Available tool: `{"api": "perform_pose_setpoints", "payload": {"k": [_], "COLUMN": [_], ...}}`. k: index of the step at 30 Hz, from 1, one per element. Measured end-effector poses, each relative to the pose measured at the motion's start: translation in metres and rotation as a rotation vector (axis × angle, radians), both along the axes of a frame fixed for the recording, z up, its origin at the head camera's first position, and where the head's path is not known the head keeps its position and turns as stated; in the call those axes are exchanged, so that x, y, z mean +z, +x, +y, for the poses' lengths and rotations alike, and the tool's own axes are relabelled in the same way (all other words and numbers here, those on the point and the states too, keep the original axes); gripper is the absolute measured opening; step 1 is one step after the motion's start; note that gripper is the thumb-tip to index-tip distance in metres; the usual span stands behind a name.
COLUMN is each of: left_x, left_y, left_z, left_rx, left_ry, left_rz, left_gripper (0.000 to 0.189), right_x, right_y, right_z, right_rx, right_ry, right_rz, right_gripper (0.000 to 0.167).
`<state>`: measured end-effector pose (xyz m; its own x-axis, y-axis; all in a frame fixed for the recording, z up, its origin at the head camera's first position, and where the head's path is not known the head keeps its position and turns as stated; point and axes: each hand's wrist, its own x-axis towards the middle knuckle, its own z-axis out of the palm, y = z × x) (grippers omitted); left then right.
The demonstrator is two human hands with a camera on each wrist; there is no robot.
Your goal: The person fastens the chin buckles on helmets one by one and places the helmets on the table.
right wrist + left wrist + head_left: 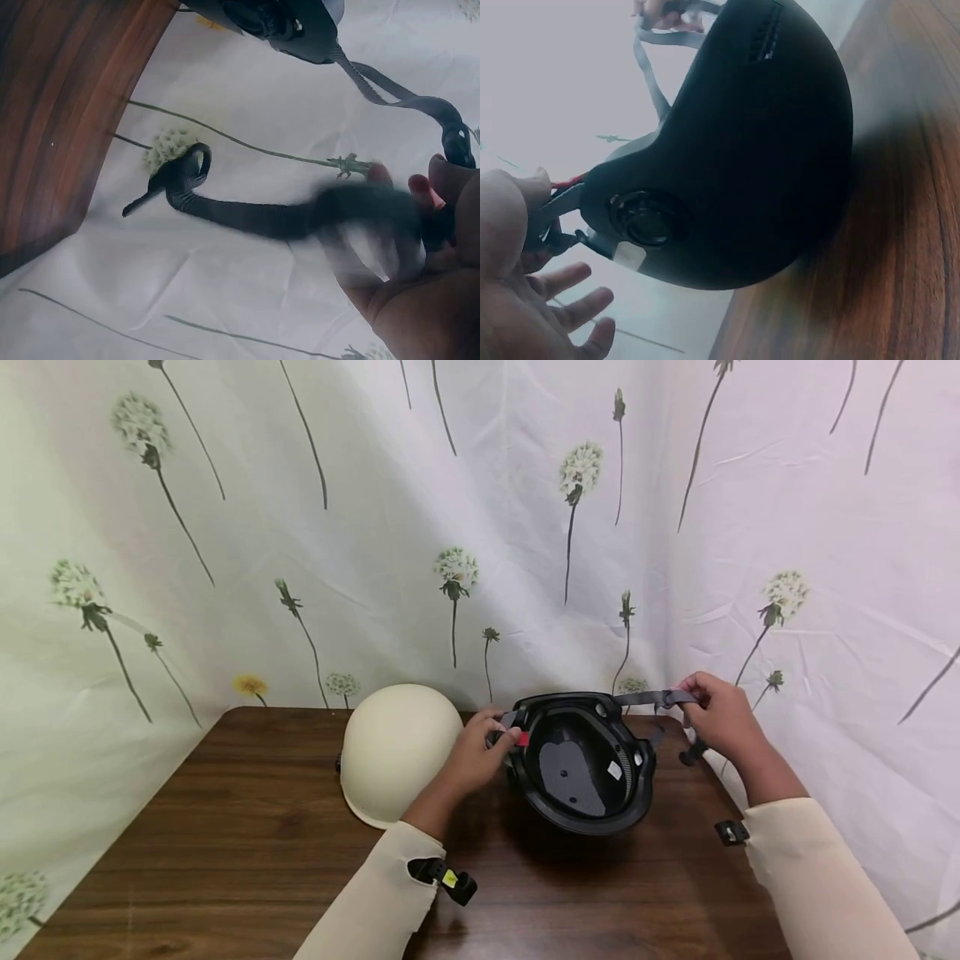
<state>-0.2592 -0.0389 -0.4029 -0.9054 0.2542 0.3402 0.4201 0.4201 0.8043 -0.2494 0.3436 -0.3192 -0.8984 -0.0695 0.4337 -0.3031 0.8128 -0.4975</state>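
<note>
you have the black helmet (551, 764) between your two hands, its opening turned up and toward you. your left hand (474, 756) pinches the strap fitting beside the red tab (522, 739), at the rim, with thumb pressed on it and the outer fingers spread. your right hand (723, 718) grips the grey strap (637, 697) well out from the shell and draws it nearly straight; a dark strap end (247, 217) with a looped tip dangles below that hand. the cream helmet (401, 752) sits dome up on the table (247, 810), just left of your left hand. the step in hand is judged to be handling the chin straps, with the two sides apart and not joined. the next move, in this assessment, calls for keeping the left fitting steady and controlling the loose end, which could twist or snag. whether the buckle parts face each other correctly cannot be told.
</note>
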Motion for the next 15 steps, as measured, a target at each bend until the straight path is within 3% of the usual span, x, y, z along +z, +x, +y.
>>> {"api": "perform_pose_setpoints", "payload": {"k": [2, 6, 10, 15], "left_x": [0.002, 0.008, 0.008, 0.005], "left_y": [0.001, 0.002, 0.002, -0.001], "left_z": [-0.001, -0.002, -0.004, -0.005], "left_rx": [-0.013, -0.049, -0.057, -0.050], "left_ry": [0.048, 0.107, 0.058, 0.009], "left_rz": [-0.026, -0.053, -0.036, 0.019], "left_gripper": [0.034, 0.034, 0.028, 0.022], "right_x": [0.002, 0.008, 0.012, 0.014], "right_y": [0.001, 0.004, 0.005, 0.005], "right_z": [0.002, 0.007, 0.012, 0.016], "right_rx": [0.012, 0.076, 0.125, 0.067], "right_ry": [0.024, 0.090, 0.159, 0.237], "right_rz": [0.020, 0.023, 0.033, 0.130], "right_gripper": [0.004, 0.015, 0.028, 0.025]}}
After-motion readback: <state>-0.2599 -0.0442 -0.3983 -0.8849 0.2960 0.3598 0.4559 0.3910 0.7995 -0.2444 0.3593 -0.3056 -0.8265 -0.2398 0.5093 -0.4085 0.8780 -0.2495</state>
